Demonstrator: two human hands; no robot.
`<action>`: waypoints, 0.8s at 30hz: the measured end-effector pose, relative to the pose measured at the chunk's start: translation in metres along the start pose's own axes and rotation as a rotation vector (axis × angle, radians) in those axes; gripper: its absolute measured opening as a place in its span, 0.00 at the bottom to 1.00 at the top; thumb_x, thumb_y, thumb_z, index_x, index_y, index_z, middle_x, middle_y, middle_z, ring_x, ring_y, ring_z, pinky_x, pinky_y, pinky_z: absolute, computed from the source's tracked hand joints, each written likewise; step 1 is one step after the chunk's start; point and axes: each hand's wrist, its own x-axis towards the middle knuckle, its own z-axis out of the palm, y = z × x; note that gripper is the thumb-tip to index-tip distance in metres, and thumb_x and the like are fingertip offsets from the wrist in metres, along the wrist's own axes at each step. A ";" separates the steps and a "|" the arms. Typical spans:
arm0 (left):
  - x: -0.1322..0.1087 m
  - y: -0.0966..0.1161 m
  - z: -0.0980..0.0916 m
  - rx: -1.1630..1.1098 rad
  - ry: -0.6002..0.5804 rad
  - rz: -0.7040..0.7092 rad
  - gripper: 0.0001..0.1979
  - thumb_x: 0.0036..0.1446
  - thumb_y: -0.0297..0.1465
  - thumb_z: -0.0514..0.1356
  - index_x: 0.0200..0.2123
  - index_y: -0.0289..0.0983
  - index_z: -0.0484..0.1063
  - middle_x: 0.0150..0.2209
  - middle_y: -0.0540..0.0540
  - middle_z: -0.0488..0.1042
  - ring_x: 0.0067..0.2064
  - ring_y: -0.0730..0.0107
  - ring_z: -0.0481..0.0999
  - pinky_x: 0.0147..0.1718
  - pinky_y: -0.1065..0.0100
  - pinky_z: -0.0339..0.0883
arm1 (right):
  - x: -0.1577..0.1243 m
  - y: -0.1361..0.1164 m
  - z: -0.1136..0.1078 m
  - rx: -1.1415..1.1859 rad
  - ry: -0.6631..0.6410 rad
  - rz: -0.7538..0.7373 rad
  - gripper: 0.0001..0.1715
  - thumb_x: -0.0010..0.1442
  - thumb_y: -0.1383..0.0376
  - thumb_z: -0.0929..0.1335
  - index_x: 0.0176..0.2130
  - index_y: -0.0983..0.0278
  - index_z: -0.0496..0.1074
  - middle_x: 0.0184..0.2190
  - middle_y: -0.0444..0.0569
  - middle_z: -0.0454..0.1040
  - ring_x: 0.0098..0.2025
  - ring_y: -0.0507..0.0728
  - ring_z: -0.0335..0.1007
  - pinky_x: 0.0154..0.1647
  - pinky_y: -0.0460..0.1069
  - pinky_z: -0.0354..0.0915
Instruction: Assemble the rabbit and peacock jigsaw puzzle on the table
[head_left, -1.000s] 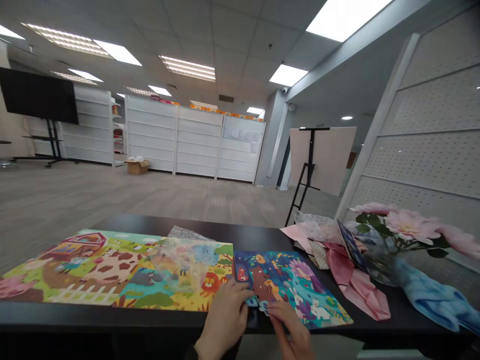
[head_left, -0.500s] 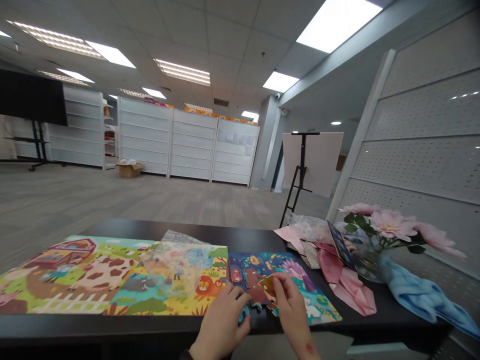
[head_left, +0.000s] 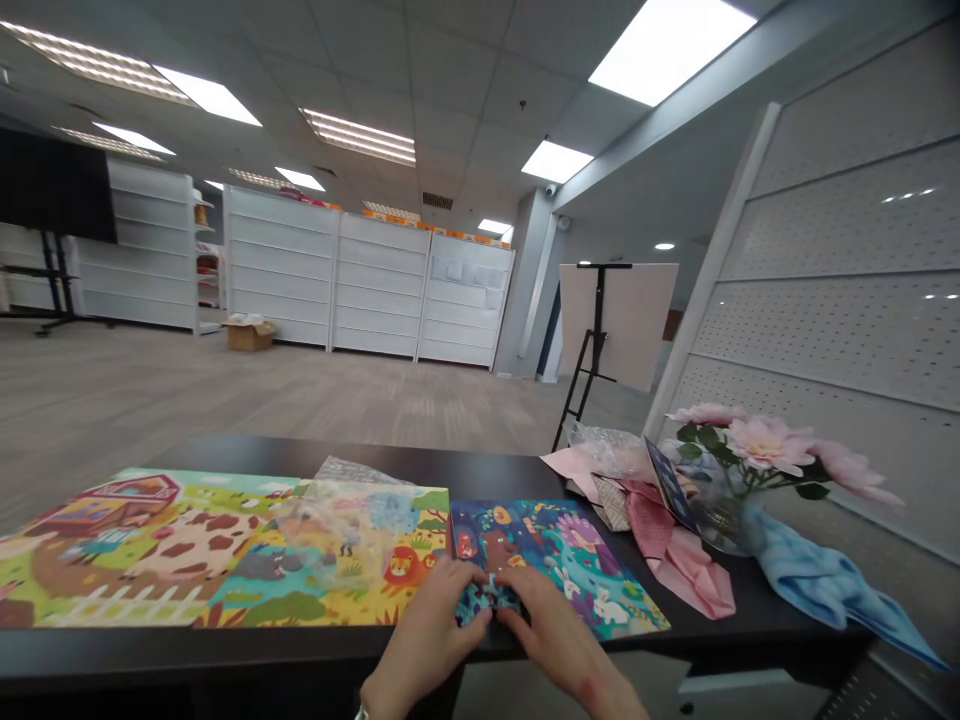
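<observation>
My left hand (head_left: 437, 628) and my right hand (head_left: 546, 622) meet over the lower left part of a dark blue picture puzzle (head_left: 600, 570) with animals on it. Small blue pieces (head_left: 487, 594) lie between the fingertips, and each hand closes its fingers and thumb around them; their exact shape is hard to make out. Left of my hands lies a yellow picture with lions (head_left: 409, 568), partly under a clear plastic bag (head_left: 337, 520). Farther left is a farm picture with a spotted cow (head_left: 202, 547).
On the right of the dark table (head_left: 255, 450) are pink cloth (head_left: 686, 565), a glass vase (head_left: 724, 522) with pink flowers and a blue cloth (head_left: 817, 580). Behind stand an easel (head_left: 619, 320), white shelves (head_left: 382, 290) and a cardboard box (head_left: 250, 335).
My right hand has moved left and down toward my left hand. The yellowish piece it held is no longer seen in its fingers. The view has shifted slightly.
</observation>
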 end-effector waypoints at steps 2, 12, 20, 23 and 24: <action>0.000 -0.001 0.002 0.057 -0.024 0.009 0.12 0.56 0.26 0.62 0.44 0.43 0.73 0.45 0.49 0.76 0.51 0.58 0.71 0.53 0.60 0.62 | 0.009 -0.001 -0.010 -0.015 -0.050 -0.040 0.20 0.63 0.69 0.67 0.54 0.59 0.71 0.53 0.52 0.76 0.57 0.61 0.71 0.58 0.54 0.66; -0.003 0.000 0.006 0.162 -0.051 0.063 0.16 0.49 0.29 0.69 0.43 0.43 0.74 0.47 0.49 0.75 0.52 0.56 0.70 0.55 0.58 0.61 | 0.035 -0.004 -0.035 -0.114 -0.196 -0.140 0.19 0.61 0.76 0.62 0.47 0.61 0.72 0.43 0.50 0.78 0.43 0.58 0.75 0.45 0.49 0.67; -0.005 -0.002 0.002 0.113 -0.148 0.143 0.16 0.46 0.28 0.74 0.38 0.44 0.76 0.44 0.53 0.78 0.49 0.61 0.73 0.50 0.65 0.64 | -0.004 -0.002 -0.024 -0.024 -0.138 -0.149 0.35 0.63 0.69 0.66 0.67 0.57 0.61 0.64 0.55 0.68 0.65 0.64 0.63 0.66 0.59 0.59; -0.006 -0.001 0.001 0.145 -0.194 0.166 0.16 0.46 0.31 0.75 0.39 0.45 0.77 0.45 0.52 0.77 0.49 0.59 0.72 0.50 0.64 0.65 | -0.012 0.008 -0.016 0.055 -0.056 -0.172 0.36 0.67 0.68 0.63 0.70 0.58 0.54 0.66 0.55 0.67 0.65 0.61 0.64 0.66 0.57 0.61; -0.006 0.001 0.001 0.155 -0.201 0.165 0.16 0.48 0.31 0.75 0.39 0.45 0.76 0.46 0.51 0.77 0.49 0.59 0.72 0.50 0.63 0.65 | -0.013 0.010 -0.014 0.074 -0.020 -0.169 0.33 0.68 0.68 0.62 0.70 0.59 0.56 0.64 0.55 0.69 0.64 0.60 0.66 0.64 0.56 0.63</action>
